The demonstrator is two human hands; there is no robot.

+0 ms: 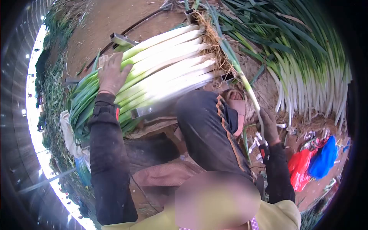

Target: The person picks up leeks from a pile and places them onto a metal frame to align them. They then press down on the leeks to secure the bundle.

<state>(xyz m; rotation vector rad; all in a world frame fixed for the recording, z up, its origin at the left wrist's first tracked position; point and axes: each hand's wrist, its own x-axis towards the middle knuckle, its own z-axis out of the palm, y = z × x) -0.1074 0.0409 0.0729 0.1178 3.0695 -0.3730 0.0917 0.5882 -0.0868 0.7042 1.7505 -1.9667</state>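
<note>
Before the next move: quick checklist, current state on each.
1. Left hand on the stacked stalks: ok, laid over the leafy side.
2. Right hand holding the single stalk: ok, near its white end; exact finger grip, cannot tell.
3. Roots of the stack all at one end: ok.
4. Stack tied: cannot tell, no band visible, leafy part partly covered.
5. Single stalk clear of the stack's roots: cannot tell, its green part passes close by them.
6. Red bag and blue bag clear of both hands: ok.
</note>
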